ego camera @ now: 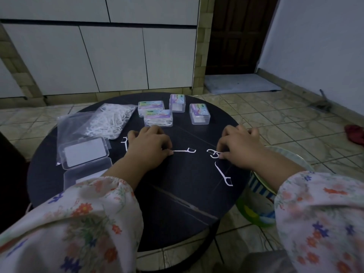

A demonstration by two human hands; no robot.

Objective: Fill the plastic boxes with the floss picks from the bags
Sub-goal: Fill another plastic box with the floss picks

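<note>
Head view: both hands (147, 146) (239, 146) pinch floss picks (184, 150).

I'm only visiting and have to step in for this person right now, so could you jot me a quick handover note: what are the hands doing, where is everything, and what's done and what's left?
Left hand: pinches the handle of a floss pick lying on the round table.
Right hand: fingertips on a small cluster of picks.
Loose picks: one near the right wrist, one left of the left hand.
Bag of picks: far left, still well stocked.
Open box: near left, looks empty.
Lidded boxes at the back: two show picks inside; the other two look empty.
Left: gather loose picks, fill remaining boxes.
</note>
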